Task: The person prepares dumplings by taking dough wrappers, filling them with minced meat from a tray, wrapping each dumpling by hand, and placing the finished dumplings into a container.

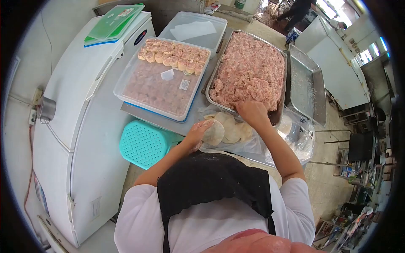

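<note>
- The left fingers (206, 124) grip a pale round wrapper (214, 133) by its edge.
- The right fingers (241, 106) touch the ground meat (251, 67) at the tray's (218, 104) near edge; whether they are closed on any, I cannot tell.
- More wrappers (231, 127) lie on a plastic bag (249, 146), just beside the held one.
- Left of the tray, a container (121, 89) of filled pieces (171, 54) rests on the surface (168, 125); an empty metal tray (301, 80) sits right.
</note>
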A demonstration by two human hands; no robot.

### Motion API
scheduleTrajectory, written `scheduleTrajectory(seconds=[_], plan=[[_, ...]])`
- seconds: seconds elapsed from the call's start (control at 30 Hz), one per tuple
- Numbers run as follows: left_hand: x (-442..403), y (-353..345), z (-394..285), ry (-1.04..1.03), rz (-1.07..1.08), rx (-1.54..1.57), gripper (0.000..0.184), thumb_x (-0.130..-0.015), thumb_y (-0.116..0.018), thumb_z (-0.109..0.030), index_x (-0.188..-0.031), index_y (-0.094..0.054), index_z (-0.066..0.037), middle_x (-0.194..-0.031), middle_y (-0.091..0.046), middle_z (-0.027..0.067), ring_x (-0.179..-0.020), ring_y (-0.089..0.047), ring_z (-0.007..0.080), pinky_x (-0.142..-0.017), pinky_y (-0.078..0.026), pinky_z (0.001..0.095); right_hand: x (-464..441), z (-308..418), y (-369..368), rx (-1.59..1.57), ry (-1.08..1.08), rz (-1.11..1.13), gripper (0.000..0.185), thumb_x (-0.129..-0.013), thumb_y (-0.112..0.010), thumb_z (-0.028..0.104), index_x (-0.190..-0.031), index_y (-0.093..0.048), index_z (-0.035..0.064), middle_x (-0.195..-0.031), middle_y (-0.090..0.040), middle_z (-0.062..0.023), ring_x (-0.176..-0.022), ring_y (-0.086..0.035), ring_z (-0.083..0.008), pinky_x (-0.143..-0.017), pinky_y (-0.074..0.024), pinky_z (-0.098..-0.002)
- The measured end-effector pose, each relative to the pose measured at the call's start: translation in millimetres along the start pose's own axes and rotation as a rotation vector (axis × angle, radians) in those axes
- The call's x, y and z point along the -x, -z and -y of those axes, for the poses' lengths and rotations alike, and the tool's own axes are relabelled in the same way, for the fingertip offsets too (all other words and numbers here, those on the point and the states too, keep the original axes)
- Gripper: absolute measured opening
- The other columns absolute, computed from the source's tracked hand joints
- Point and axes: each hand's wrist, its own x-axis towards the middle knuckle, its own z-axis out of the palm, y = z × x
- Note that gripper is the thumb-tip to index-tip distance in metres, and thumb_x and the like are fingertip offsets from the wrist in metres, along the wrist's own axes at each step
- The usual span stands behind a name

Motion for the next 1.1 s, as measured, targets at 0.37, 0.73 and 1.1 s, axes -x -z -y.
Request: scheduleTrajectory(seconds=[0.37, 0.73, 1.1], plan=[[-5, 21, 1, -0.023, 0.024, 0.073, 0.032, -0.094, -0.059, -0.022, -0.12, -0.058, -0.003, -0.109, -0.066, 0.0065, -0.094, -0.065, 0.0176, -0.079, -0.055, 0.0339, 4, -20, 17, -0.134, -0.1, -0.276, 0.029, -0.092, -0.053, 0.031, -0.079, -0.07, 0.0112, -0.079, -0.069, -0.0104, -0.075, -0.066, -0.0303, -0.064, -0.0531, -0.043], [-11, 7, -9, -0.076, 0.009, 0.168, 0.03, -0.098, -0.051, -0.023, -0.12, -0.056, -0.003, -0.113, -0.065, 0.0085, -0.1, -0.065, 0.0213, -0.086, -0.054, 0.0377, 10, -7, -20, -0.269, -0.113, -0.146, 0.035, -0.093, -0.054, 0.032, -0.078, -0.069, 0.0032, -0.07, -0.066, -0.0139, -0.068, -0.066, -0.0285, -0.059, -0.0502, -0.0389], [-86, -97, -57, -0.179, 0.129, 0.462, 0.042, -0.101, -0.039, -0.031, -0.129, -0.047, 0.0, -0.122, -0.058, 0.0146, -0.118, -0.053, 0.0282, -0.101, -0.043, 0.0446, 44, -26, 4, -1.368, -0.544, -0.278, 0.034, -0.096, -0.057, 0.032, -0.077, -0.064, 0.0051, -0.061, -0.046, 0.0053, -0.054, -0.039, -0.0032, -0.048, -0.0307, -0.0209]])
